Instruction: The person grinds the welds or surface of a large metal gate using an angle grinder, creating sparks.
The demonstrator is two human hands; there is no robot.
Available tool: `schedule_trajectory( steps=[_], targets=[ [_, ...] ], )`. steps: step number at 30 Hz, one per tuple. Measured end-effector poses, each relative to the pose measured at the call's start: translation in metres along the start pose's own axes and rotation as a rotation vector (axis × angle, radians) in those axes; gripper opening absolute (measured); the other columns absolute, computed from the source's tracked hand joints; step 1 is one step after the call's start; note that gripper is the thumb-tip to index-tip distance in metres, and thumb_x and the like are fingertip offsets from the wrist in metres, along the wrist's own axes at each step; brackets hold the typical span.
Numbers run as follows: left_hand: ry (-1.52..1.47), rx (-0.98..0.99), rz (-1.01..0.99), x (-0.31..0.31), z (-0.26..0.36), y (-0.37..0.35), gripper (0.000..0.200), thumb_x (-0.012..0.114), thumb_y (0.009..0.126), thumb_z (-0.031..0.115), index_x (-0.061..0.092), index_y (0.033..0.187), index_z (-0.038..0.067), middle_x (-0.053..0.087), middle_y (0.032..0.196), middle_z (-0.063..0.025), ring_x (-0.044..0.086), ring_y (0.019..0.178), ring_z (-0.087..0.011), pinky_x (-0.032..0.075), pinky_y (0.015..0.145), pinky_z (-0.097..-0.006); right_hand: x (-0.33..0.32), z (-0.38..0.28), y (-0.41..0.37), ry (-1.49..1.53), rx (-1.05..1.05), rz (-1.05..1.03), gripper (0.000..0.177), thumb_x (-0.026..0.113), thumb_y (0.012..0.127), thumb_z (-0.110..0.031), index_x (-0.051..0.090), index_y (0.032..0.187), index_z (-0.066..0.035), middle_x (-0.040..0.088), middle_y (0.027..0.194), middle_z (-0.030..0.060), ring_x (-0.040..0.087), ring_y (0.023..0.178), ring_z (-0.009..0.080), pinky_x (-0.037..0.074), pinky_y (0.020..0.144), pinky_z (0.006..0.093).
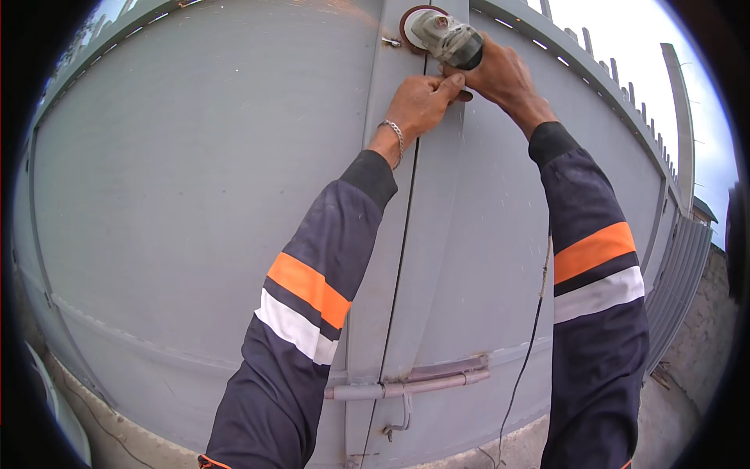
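An angle grinder (449, 39) is held high against the grey metal gate (211, 180), its disc (416, 30) over the vertical seam between the leaves. My right hand (504, 76) is wrapped round the grinder's body. Just left of it and slightly lower, my left hand (426, 103) is closed, thumb and fingers pressed together round a dark handle-like part that pokes out below the tool. A chain bracelet (397, 137) circles my left wrist. Orange sparks (336, 9) fly leftward along the top of the gate.
Low on the seam is a sliding bolt (422, 386) with a hanging hook-shaped handle (402, 418). A black cable (530, 344) hangs beside my right sleeve. Spikes and a post (681, 117) rise at the upper right. A pale curved object (56, 399) lies at lower left.
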State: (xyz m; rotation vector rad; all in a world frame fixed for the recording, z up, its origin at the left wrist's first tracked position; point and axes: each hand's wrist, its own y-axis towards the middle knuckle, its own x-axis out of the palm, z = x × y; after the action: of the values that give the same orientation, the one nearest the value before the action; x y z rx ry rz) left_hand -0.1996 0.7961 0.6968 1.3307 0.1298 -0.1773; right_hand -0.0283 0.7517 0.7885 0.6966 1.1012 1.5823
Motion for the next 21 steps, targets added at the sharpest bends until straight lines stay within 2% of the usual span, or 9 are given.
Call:
schedule_trajectory(
  steps=[7, 13, 16, 21],
  targets=[
    [0.036, -0.055, -0.017, -0.004, 0.009, -0.002, 0.065, 0.058, 0.106, 0.061, 0.081, 0.117, 0.001, 0.082, 0.108, -0.0086, 0.066, 0.104, -0.0160, 0.050, 0.100, -0.0318, -0.001, -0.001, 0.001, -0.065, 0.022, -0.015, 0.067, 0.087, 0.075, -0.054, 0.072, 0.115, -0.002, 0.079, 0.093, 0.0222, 0.079, 0.088, 0.0390, 0.063, 0.080, 0.0482],
    [-0.026, -0.018, 0.004, 0.000, 0.003, -0.001, 0.065, 0.060, 0.106, 0.061, 0.081, 0.117, 0.000, 0.081, 0.109, -0.0073, 0.064, 0.098, -0.0146, 0.051, 0.094, -0.0315, -0.003, -0.004, -0.001, -0.038, 0.029, -0.007, 0.065, 0.088, 0.074, -0.052, 0.071, 0.112, -0.002, 0.079, 0.091, 0.0221, 0.079, 0.086, 0.0395, 0.062, 0.079, 0.0497],
    [-0.005, 0.016, 0.054, 0.001, 0.002, 0.000, 0.058, 0.063, 0.106, 0.055, 0.084, 0.102, 0.002, 0.081, 0.095, -0.0082, 0.069, 0.087, -0.0158, 0.054, 0.083, -0.0325, -0.008, -0.009, -0.002, -0.056, 0.039, -0.005, 0.065, 0.088, 0.074, -0.052, 0.069, 0.112, -0.003, 0.078, 0.090, 0.0217, 0.079, 0.085, 0.0393, 0.062, 0.077, 0.0493],
    [-0.081, 0.041, 0.039, 0.001, 0.007, -0.004, 0.053, 0.061, 0.107, 0.052, 0.083, 0.110, 0.004, 0.082, 0.103, -0.0105, 0.072, 0.099, -0.0182, 0.055, 0.091, -0.0333, -0.011, -0.017, -0.006, -0.043, 0.098, 0.019, 0.067, 0.087, 0.074, -0.053, 0.067, 0.113, -0.002, 0.078, 0.087, 0.0216, 0.078, 0.081, 0.0398, 0.062, 0.076, 0.0483]
  ],
)
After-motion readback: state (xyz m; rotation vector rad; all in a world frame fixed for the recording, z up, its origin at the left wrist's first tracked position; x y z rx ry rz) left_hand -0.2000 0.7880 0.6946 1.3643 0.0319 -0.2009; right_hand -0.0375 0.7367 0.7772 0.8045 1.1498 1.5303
